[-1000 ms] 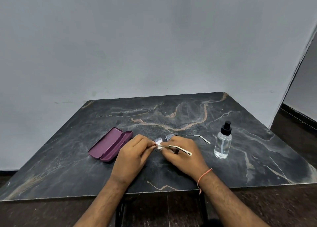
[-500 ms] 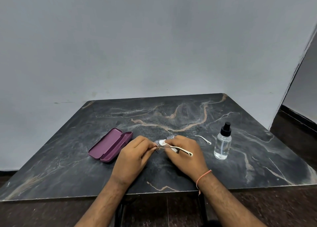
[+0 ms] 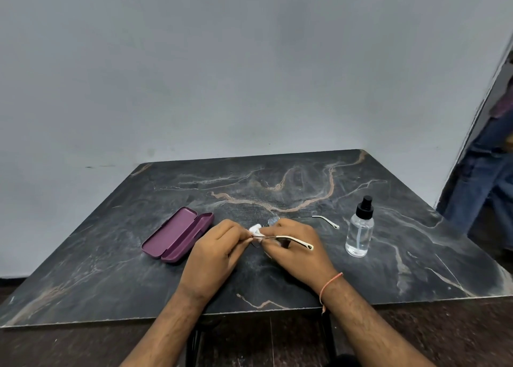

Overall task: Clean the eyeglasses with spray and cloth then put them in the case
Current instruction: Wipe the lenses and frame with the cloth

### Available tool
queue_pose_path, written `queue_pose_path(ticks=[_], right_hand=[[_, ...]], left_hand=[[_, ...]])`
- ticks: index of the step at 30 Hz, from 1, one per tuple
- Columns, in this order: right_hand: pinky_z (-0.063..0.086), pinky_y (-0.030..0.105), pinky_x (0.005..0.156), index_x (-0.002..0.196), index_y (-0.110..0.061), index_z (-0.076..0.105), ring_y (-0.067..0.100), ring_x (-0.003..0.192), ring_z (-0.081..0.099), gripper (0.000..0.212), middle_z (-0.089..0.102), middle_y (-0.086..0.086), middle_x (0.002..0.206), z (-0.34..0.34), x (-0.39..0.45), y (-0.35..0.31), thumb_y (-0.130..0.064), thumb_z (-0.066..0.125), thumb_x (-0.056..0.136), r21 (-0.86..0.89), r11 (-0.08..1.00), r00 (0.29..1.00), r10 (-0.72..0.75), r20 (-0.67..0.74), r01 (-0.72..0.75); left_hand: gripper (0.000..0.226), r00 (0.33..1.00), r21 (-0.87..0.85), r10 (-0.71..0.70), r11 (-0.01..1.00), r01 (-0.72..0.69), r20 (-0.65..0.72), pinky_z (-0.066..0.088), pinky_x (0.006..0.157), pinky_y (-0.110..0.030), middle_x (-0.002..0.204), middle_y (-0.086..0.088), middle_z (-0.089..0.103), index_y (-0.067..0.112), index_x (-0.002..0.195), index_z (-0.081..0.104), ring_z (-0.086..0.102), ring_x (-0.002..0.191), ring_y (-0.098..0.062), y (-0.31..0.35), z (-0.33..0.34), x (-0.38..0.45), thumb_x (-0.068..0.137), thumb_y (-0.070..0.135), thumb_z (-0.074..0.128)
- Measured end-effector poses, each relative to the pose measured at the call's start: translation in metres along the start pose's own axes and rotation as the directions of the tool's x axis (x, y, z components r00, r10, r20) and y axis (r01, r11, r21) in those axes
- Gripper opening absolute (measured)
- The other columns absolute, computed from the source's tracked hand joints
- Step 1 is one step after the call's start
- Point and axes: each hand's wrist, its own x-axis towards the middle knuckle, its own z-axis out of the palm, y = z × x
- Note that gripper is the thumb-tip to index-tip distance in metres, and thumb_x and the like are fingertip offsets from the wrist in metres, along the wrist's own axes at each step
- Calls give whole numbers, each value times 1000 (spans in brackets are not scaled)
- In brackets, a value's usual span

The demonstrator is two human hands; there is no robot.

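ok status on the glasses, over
Both hands, left and right, on thin cream-armed eyeglasses, white cloth at a lens. Open purple case empty, left. Clear spray bottle upright, right. Nothing blocking.

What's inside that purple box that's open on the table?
Nothing shows inside the open purple glasses case: only its plain purple lining. The thin-framed eyeglasses are held in the left hand and right hand, with a small white cloth.

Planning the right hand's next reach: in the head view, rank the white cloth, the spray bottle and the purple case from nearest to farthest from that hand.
1. White cloth: pinched at the fingertips of the right hand, against the eyeglasses.
2. Spray bottle: upright on the table, out to that hand's right.
3. Purple case: lying open, beyond the left hand.
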Motion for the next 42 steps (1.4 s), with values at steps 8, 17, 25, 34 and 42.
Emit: queue_pose_path(ticks=[8, 17, 25, 34, 42], right_hand=[[52, 39, 69, 99, -43, 73, 8, 74, 59, 18, 57, -9, 74, 1, 2, 3, -54, 60, 94, -86, 994, 997, 59, -49, -63], [52, 43, 72, 89, -26, 82, 14, 74, 63, 33, 60, 0, 71, 0, 1, 3, -53, 64, 92, -30, 998, 998, 54, -27, -55], [51, 40, 70, 100, -36, 85, 16, 75, 63, 29, 62, 2, 72, -2, 0, -5, -51, 64, 87, 46, 999, 998, 23, 51, -25], [51, 37, 71, 107, -41, 81, 12, 77, 63, 25, 62, -2, 77, -2, 1, -3, -54, 64, 93, -14, 1000, 999, 3, 48, -2], [50, 33, 68, 102, -44, 83, 11, 74, 62, 17, 59, -6, 71, 2, 2, 3, -47, 68, 93, -31, 999, 1000, 20, -14, -20]], left_hand=[[15, 1000, -14, 9, 1000, -9, -2, 56, 83, -23, 100, 7, 69, 13, 96, 74, 69, 91, -6, 0, 1, 1, 102, 25, 70], [8, 1000, -9, 3, 1000, -3, 3, 59, 81, -31, 101, 8, 69, 15, 97, 72, 70, 91, -8, -1, 1, 1, 101, 22, 73], [5, 1000, -11, -11, 1000, 12, 4, 57, 82, -26, 101, 9, 68, 16, 97, 73, 69, 91, -6, 0, 0, 1, 100, 19, 76], [6, 1000, -6, -8, 1000, 8, -8, 58, 81, -26, 99, 9, 68, 17, 97, 73, 69, 90, -7, -1, 1, 1, 100, 22, 74], [7, 1000, -7, -13, 1000, 13, -4, 57, 82, -25, 100, 10, 67, 17, 97, 72, 68, 90, -6, -1, 1, 0, 101, 23, 73]])
